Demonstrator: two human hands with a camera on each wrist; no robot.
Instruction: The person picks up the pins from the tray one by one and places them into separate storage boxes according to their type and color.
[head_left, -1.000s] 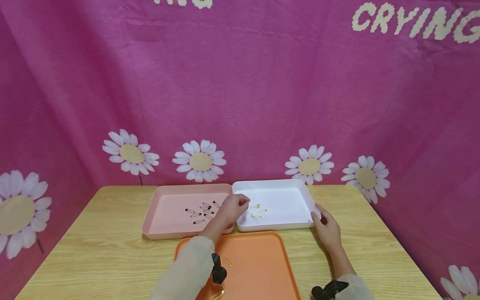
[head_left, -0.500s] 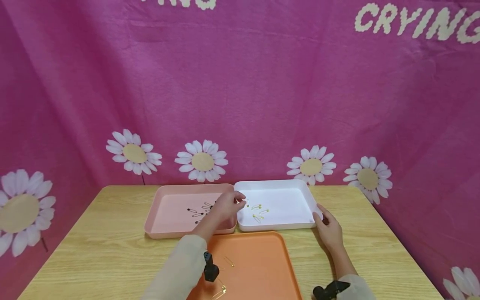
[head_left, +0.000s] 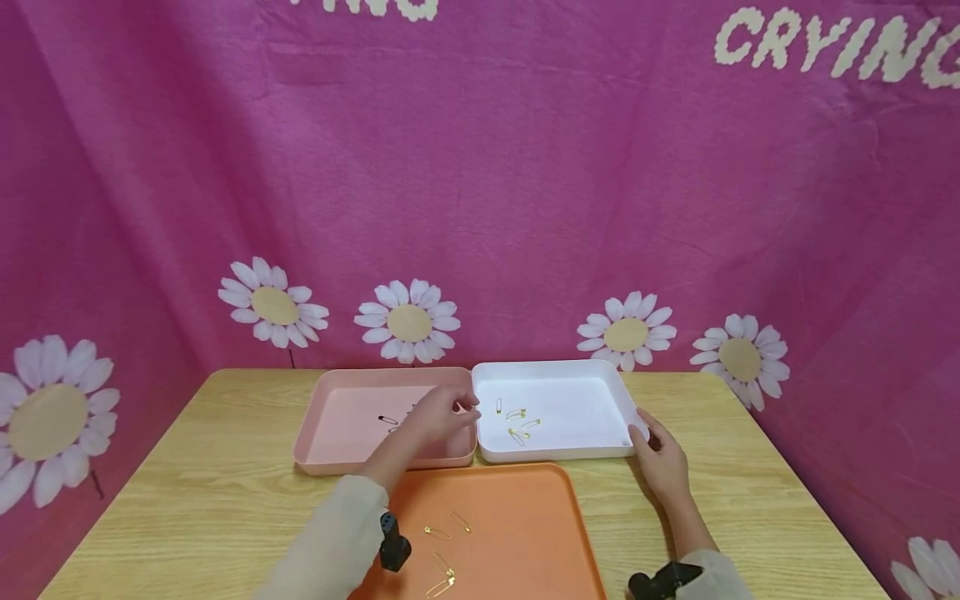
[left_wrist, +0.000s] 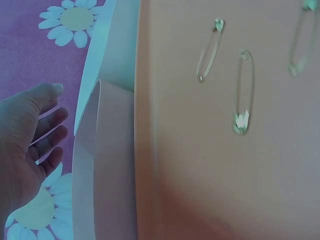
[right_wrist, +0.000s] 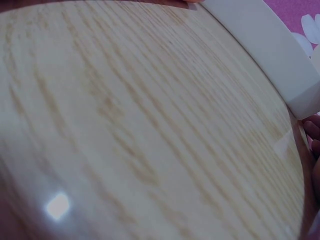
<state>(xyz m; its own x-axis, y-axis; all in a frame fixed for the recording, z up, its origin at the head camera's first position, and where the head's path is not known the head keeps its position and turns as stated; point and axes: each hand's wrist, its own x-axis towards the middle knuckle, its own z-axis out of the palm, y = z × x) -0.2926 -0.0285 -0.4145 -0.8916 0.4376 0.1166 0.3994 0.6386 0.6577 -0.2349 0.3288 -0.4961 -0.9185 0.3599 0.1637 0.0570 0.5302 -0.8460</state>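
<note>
My left hand (head_left: pixel 438 417) hovers over the right part of the pink tray (head_left: pixel 318 417), fingers loosely bent, nothing in its grasp. The left wrist view shows the same hand (left_wrist: pixel 25 145) with thumb and fingers apart. Beneath it lie black safety pins (head_left: pixel 387 419), some of them hidden. Several gold safety pins (head_left: pixel 516 414) rest in the white tray (head_left: pixel 577 454), whose right wall my right hand (head_left: pixel 663 467) holds between thumb and fingers. More gold safety pins (head_left: pixel 440 587) are scattered on the orange tray (head_left: pixel 525 525).
The pink and white trays stand side by side at the back of the wooden table (head_left: pixel 202 500). In front of them, the orange tray runs out of the bottom of the view. A pink flowered curtain (head_left: pixel 510 208) hangs behind the table.
My left hand has let go of a gold safety pin in the white tray and drawn back left over the pink tray. The right hand has stayed at the white tray.
</note>
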